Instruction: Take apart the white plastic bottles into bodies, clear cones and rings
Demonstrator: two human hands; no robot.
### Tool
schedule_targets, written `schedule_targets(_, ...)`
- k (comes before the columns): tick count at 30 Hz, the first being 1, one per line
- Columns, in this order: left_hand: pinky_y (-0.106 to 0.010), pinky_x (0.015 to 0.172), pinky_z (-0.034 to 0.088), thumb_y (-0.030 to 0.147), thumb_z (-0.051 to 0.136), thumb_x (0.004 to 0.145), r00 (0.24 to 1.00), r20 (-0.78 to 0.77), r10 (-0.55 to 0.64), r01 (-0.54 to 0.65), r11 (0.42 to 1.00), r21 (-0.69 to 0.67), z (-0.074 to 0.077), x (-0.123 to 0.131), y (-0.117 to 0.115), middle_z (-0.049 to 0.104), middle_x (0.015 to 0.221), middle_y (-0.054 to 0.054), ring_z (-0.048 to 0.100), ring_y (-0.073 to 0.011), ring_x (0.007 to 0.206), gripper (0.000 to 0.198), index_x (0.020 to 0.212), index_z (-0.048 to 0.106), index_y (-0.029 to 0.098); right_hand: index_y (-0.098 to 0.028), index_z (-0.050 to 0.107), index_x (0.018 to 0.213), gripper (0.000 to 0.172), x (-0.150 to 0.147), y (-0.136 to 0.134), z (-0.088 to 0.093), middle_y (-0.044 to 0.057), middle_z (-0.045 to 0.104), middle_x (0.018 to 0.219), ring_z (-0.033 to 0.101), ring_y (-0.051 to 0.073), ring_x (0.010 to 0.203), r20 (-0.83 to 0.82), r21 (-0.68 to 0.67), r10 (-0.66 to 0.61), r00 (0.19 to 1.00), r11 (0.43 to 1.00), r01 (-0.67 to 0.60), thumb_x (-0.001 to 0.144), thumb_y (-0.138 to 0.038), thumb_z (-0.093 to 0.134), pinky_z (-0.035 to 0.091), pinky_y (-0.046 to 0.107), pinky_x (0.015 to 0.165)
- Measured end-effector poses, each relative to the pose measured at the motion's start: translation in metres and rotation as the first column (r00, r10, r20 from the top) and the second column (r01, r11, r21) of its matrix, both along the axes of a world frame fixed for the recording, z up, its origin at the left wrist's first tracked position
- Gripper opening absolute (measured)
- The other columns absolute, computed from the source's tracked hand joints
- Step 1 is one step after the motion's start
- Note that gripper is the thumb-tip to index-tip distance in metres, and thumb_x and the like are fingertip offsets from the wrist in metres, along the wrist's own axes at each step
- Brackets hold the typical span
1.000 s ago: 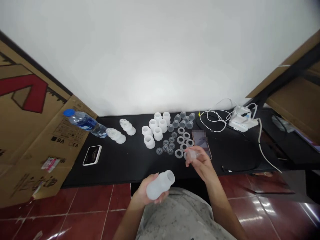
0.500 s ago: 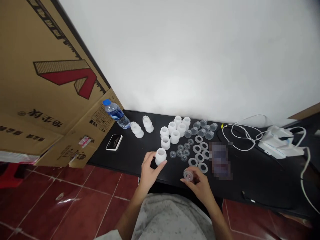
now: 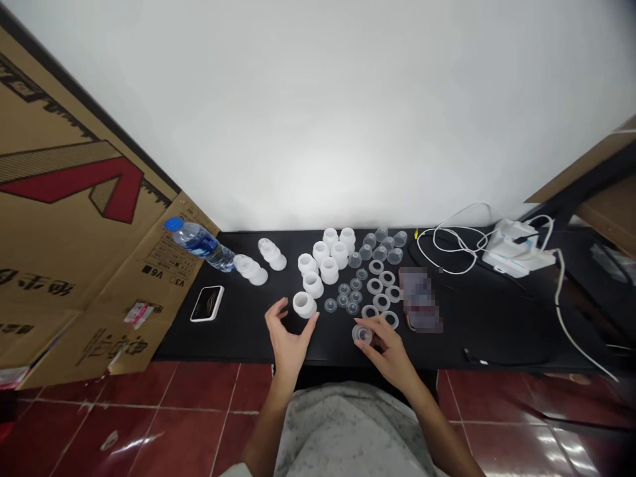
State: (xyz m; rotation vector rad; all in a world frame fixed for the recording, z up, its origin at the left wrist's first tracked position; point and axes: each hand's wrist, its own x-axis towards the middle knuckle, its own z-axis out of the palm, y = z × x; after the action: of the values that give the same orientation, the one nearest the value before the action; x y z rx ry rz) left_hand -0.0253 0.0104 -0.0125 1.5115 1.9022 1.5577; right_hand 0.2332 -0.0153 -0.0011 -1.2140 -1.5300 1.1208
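The right hand (image 3: 390,351) pinches a small clear silicone cup (image 3: 362,334) in its fingertips, at the near edge of the black tabletop (image 3: 233,344). The open left hand (image 3: 288,338) sits just beside a white frosted plastic sleeve (image 3: 304,305). Farther off lie clear rings (image 3: 381,303) and more white sleeves (image 3: 328,270).

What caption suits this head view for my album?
Left hand opens beside a white plastic piece; right hand holds a clear cap.

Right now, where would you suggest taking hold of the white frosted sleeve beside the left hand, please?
Grip the white frosted sleeve around its outer wall, coming from the near side by the left hand. It stands upright with its open end up, and that side is free of other pieces, so fingers can wrap around it.
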Motion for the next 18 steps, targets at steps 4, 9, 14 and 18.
schedule_targets(4, -0.034, 0.080, 0.052, 0.037, 0.080, 0.096, 1.000, -0.024, 0.016, -0.013, 0.988, 0.154, -0.001, 0.015, -0.019, 0.058, 0.109, -0.006, 0.060, -0.0208, 0.093, 0.028, 0.109, 0.060, 0.022, -0.029, 0.072, 0.137, 0.036, -0.007, -0.002, 0.001, 0.010, 0.073, 0.121, 0.069, 0.021, 0.086, 0.010, 0.031, 0.025, 1.000, 0.999, -0.025, 0.103, -0.039, 0.072, 0.062, 0.033, 0.075)
schedule_targets(9, -0.030, 0.069, 0.052, 0.033, 0.060, 0.109, 0.907, 0.100, -0.408, 0.412, 0.911, -0.013, -0.004, 0.051, -0.033, 0.064, 0.092, -0.004, 0.061, -0.0172, 0.075, 0.014, 0.112, 0.068, 0.022, -0.029, 0.068, 0.134, 0.036, -0.022, 0.000, -0.005, 0.007, 0.079, 0.114, 0.070, 0.018, 0.075, -0.054, -0.010, 0.038, 0.998, 0.999, -0.039, 0.101, -0.041, 0.077, 0.061, 0.031, 0.067)
schedule_targets(14, -0.035, 0.081, 0.062, 0.037, 0.062, 0.108, 0.891, 0.149, -0.428, 0.442, 0.894, -0.071, 0.002, 0.063, -0.027, 0.076, 0.114, -0.012, 0.074, -0.0216, 0.088, 0.028, 0.129, 0.073, 0.021, -0.028, 0.069, 0.122, 0.023, -0.025, 0.002, -0.012, 0.014, 0.069, 0.149, 0.079, 0.026, 0.108, -0.282, -0.040, 0.019, 0.959, 0.999, -0.031, 0.104, -0.042, 0.073, 0.070, 0.038, 0.080)
schedule_targets(18, -0.038, 0.090, 0.066, 0.033, 0.065, 0.107, 0.802, 0.193, -0.566, 0.588, 0.804, -0.087, -0.001, 0.056, -0.024, 0.082, 0.119, -0.012, 0.080, -0.0242, 0.099, 0.027, 0.128, 0.076, 0.021, -0.027, 0.074, 0.113, 0.014, -0.021, 0.003, -0.011, 0.014, 0.070, 0.141, 0.074, 0.029, 0.122, -0.151, 0.144, -0.076, 0.986, 0.985, 0.098, 0.102, -0.034, 0.076, 0.065, 0.047, 0.102)
